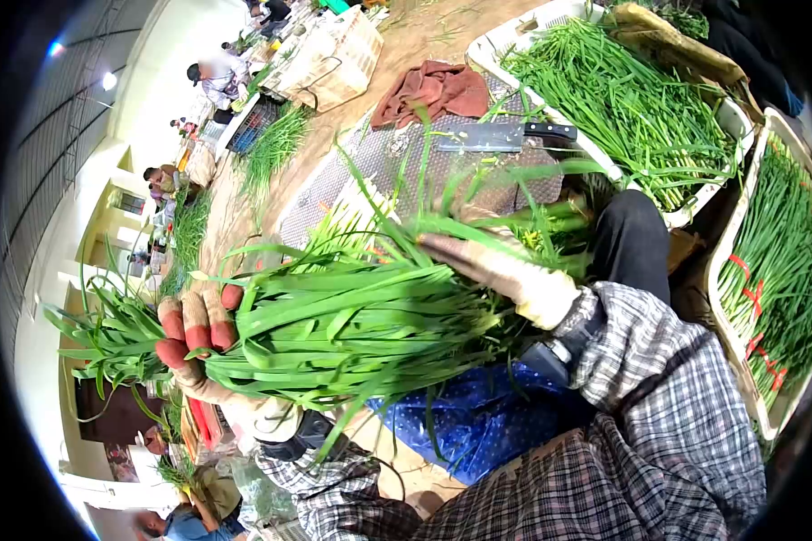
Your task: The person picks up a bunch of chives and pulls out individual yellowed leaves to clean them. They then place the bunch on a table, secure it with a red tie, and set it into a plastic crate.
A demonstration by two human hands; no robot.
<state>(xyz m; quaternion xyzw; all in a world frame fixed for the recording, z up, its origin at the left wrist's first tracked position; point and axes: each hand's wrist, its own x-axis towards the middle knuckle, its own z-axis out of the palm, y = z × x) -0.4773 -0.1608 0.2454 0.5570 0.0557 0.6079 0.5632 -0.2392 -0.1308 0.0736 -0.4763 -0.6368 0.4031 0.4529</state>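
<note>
A large bunch of long green leafy stalks (352, 325) lies across the middle of the view. My left hand (198, 329), in a glove with red fingertips, is wrapped round the leafy end of the bunch at the left. Above the bunch's right part is my right hand (487, 261), also gloved; its fingers are blurred by motion among loose leaves. Beyond it, a cleaver (483, 137) with a black handle rests on a patterned mat (334, 194), beside a reddish-brown cloth (431, 93).
Two white crates (674, 216) (715, 261) of green stalks stand at the right, some stalks tied with red bands. A blue dotted cloth (487, 419) covers my lap. Other people (218, 86) sit farther off at the upper left beside more greens (275, 149).
</note>
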